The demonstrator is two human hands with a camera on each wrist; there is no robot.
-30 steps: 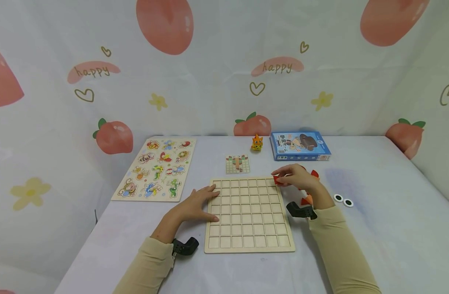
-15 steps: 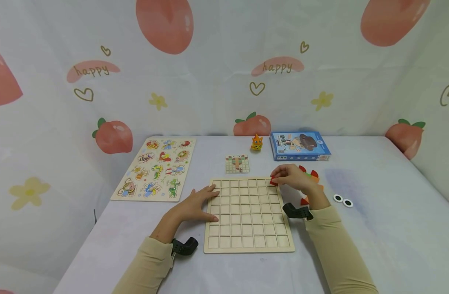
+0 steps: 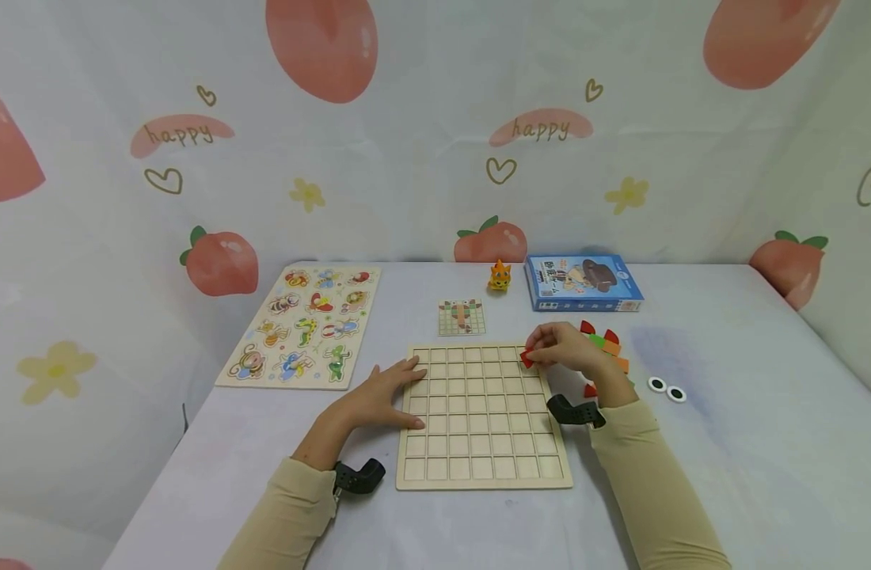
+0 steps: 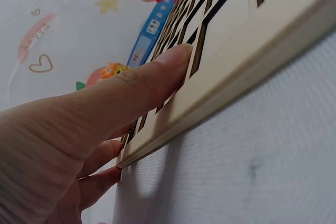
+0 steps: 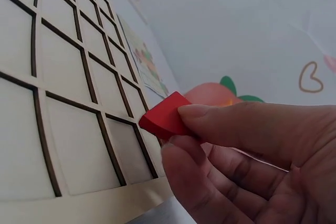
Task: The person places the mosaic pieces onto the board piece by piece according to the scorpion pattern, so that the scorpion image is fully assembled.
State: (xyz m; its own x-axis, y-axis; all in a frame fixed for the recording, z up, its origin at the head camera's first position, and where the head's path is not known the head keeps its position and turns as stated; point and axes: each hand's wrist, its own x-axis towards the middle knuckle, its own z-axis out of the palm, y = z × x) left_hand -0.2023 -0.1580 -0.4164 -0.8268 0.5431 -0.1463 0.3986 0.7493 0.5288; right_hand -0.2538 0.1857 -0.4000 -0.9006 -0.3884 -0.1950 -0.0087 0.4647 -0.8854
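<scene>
A wooden grid board [image 3: 485, 419] lies on the table in front of me. My left hand [image 3: 381, 400] rests along its left edge with fingers spread. In the left wrist view the thumb [image 4: 152, 80] lies on the board's top face, the other fingers by its rim. At the board's far right corner, my right hand [image 3: 564, 348] pinches a red block [image 5: 167, 115] between thumb and fingers. The block has a curved side and is held tilted above the grid squares. Partly behind the right hand lie several red, green and orange blocks [image 3: 610, 347].
Beyond the board are a pattern card [image 3: 462, 317], a small orange toy figure [image 3: 500, 275] and a blue box [image 3: 583, 283]. A picture puzzle board [image 3: 300, 328] lies at the left. Two eye discs [image 3: 667, 389] lie right of the right forearm.
My right hand has moved slightly left and toward me with the red block, over the board's far right corner. More of the loose blocks shows behind it. The left hand stays put.
</scene>
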